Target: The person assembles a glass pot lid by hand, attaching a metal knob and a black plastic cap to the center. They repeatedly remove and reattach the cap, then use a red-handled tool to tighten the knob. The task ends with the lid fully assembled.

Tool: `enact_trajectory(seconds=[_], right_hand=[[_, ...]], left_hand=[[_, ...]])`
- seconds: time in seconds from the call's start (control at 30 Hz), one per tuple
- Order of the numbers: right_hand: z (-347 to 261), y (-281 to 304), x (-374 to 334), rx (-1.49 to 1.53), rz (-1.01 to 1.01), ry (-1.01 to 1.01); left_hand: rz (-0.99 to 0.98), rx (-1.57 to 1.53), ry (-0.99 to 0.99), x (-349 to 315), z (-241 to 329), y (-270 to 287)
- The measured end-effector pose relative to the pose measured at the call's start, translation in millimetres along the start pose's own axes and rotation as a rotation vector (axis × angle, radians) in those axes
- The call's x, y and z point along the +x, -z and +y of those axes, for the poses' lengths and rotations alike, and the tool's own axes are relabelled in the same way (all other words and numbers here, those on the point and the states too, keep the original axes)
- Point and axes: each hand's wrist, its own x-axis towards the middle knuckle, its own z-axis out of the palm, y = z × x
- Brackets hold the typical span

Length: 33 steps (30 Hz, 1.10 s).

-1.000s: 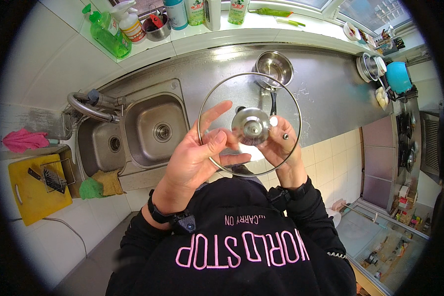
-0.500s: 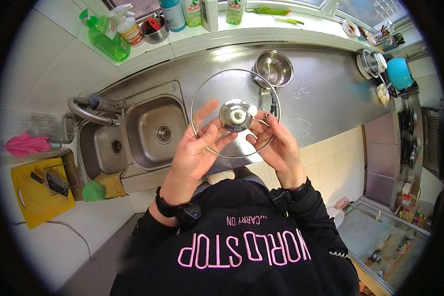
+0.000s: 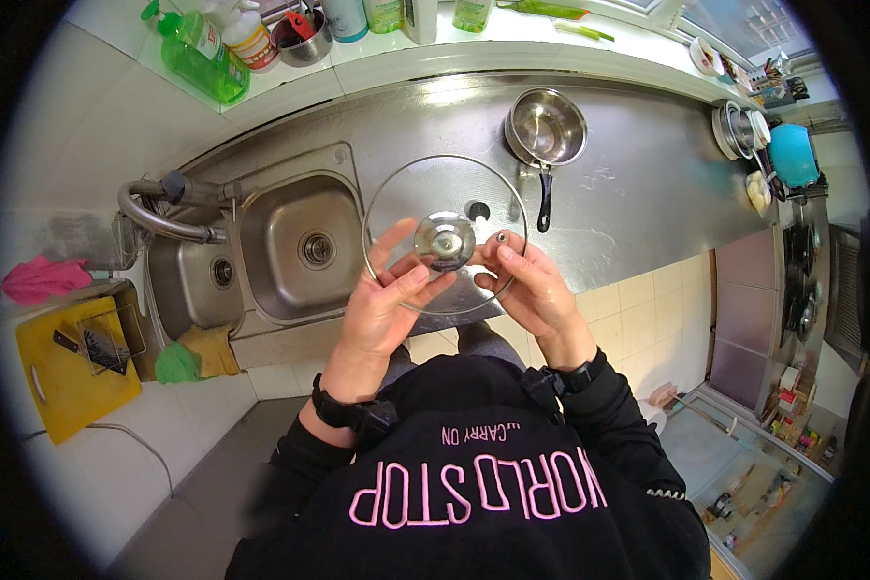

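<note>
A round clear glass lid (image 3: pixel 396 193) with a thin metal rim is held over the counter's front edge. At its middle is a shiny metal disc (image 3: pixel 444 241) with a small centre part. My left hand (image 3: pixel 382 304) grips the lid from the left, thumb on one side and fingers reaching to the disc. My right hand (image 3: pixel 541 295) is at the lid's right rim, fingers curled, with a small silver metal piece (image 3: pixel 502 238) between thumb and fingertips; its exact kind is too small to tell. A small round black piece (image 3: pixel 478 210) shows through the glass.
A steel saucepan (image 3: pixel 547 126) with a black handle stands on the steel counter (image 3: pixel 638 184). To the left are a double sink (image 3: pixel 295 280) and tap (image 3: pixel 169 222). A yellow cutting board (image 3: pixel 53 387) lies beyond it. Bottles, including a green pump bottle (image 3: pixel 198 63), line the sill.
The lid and both hands have shifted slightly left in view. The saucepan's handle and the small black piece now show more plainly. Both hands keep their holds.
</note>
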Motion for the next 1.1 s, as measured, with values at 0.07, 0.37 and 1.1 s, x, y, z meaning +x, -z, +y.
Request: enact_trajectory(seconds=[0.07, 0.37, 1.1], right_hand=[[6.9, 9.7, 1.6, -0.103, -0.016, -0.028], [29.9, 136.9, 91.0, -1.706, 0.573, 0.08], [24.9, -134.7, 50.9, -1.45, -0.058, 0.669]], left_hand=[[0.014, -0.051, -0.004, -3.5, 0.3, 12.8], [0.175, -0.135, -0.233, -46.8, 35.0, 88.5], [0.312, 0.68, -0.639, -54.3, 49.8, -6.7]])
